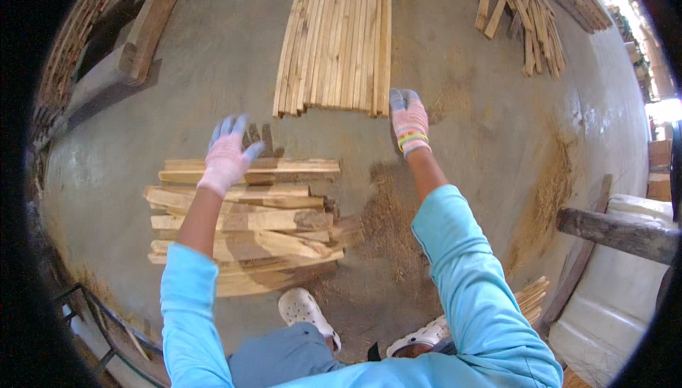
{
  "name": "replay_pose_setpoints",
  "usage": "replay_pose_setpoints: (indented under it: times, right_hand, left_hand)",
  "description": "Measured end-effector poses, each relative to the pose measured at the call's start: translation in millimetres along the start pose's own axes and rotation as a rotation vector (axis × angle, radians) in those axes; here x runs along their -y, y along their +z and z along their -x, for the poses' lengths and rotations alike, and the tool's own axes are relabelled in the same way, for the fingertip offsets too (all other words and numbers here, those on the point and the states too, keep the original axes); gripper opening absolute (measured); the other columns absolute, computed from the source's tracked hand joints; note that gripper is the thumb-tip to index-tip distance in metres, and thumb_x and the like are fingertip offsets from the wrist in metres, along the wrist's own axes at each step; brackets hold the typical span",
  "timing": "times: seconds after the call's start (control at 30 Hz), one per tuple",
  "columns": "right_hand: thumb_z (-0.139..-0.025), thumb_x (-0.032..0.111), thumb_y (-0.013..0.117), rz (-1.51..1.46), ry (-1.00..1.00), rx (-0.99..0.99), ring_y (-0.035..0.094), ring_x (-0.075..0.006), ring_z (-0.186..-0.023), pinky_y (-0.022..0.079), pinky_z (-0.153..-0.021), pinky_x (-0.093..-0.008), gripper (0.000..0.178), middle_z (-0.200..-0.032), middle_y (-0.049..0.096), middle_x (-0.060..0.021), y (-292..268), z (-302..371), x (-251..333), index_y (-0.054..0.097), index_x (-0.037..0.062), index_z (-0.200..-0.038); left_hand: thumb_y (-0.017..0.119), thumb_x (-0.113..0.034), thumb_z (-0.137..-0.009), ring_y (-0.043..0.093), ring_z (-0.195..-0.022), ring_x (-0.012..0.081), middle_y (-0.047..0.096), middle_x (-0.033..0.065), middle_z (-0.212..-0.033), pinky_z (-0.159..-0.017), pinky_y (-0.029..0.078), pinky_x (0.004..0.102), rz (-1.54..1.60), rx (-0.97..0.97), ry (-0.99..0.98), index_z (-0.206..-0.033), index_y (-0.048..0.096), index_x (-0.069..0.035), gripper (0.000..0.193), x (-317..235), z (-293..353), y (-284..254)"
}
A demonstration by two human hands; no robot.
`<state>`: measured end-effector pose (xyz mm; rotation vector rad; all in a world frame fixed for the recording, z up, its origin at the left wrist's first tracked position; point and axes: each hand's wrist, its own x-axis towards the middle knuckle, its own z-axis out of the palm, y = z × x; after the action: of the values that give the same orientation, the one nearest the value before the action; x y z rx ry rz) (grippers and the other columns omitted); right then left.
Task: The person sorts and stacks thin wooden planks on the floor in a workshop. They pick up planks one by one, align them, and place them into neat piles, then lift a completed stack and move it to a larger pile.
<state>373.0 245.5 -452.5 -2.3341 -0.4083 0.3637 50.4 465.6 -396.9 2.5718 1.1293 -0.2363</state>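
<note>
The slats (334, 40) lie side by side on the floor (234, 54). At their near right corner is the right hand (410, 119), fingers together; whether gripping, I cannot tell. The left hand (229, 152), fingers spread, is over boards (277, 219) nearer the shoes (302, 308).

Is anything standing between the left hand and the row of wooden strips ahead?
Nothing visible: only floor shows between the gloved left hand and the row of wooden strips. The rougher wood pieces lie nearer the white clogs.
</note>
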Motion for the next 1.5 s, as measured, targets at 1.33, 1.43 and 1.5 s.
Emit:
replay_pose_setpoints:
  times: [1.33, 1.43, 1.5]
  right_hand:
    - [-0.095, 0.045, 0.06, 0.25, -0.529, 0.296, 0.062, -0.0417, -0.114, 0.05, -0.097, -0.0448, 0.052, -0.124, 0.064, -0.0255, 16.4, 15.8, 79.5, 0.06, 0.0034, -0.127]
    - [-0.096, 0.048, 0.058, 0.323, -0.666, 0.732, 0.058, -0.0394, -0.122, 0.046, -0.103, -0.0437, 0.059, -0.135, 0.058, -0.0242, 61.2, 72.4, 112.7, 0.055, 0.0054, -0.136]
    - [-0.097, 0.052, 0.055, 0.473, -0.764, 0.844, 0.053, -0.0382, -0.129, 0.041, -0.11, -0.0434, 0.066, -0.142, 0.053, -0.0233, 101.0, 108.8, 134.6, 0.048, 0.0055, -0.143]
  left_hand:
    - [0.064, -0.035, -0.097, 0.043, -0.14, 0.0353, 0.044, 0.016, -0.153, -0.114, 0.037, 0.046, 0.758, 0.051, -0.15, -0.148, 0.045, -0.01, 0.06, 77.3, -14.0, -45.6]
    - [0.066, -0.033, -0.095, 0.049, -0.136, 0.029, 0.055, 0.0185, -0.141, -0.115, 0.036, 0.0366, 0.583, -0.629, -0.144, -0.14, 0.054, -0.006, 0.053, 103.4, 138.0, -49.5]
    - [0.065, -0.035, -0.096, 0.046, -0.138, 0.0313, 0.052, 0.0222, -0.144, -0.117, 0.034, 0.0393, 0.641, -0.751, -0.517, -0.141, 0.051, 0.0, 0.058, 115.6, 224.3, -26.7]
